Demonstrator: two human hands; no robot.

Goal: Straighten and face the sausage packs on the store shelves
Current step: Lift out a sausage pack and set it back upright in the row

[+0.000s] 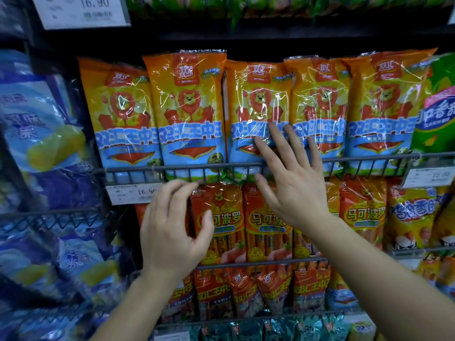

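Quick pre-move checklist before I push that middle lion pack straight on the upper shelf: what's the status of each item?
1. Right hand free to push: ok, open, fingers spread, fingertips on the middle lion pack.
2. Left hand free: ok, open, holding nothing, in front of the red packs on the shelf below.
3. Lion packs facing forward: ok, all five fronts show.
4. Row alignment: not ok, the second lion pack sits higher and overlaps its neighbours.
5. Packs behind the wire rail: ok, bottoms sit behind it.
6. Depth behind the front row: cannot tell, hidden.
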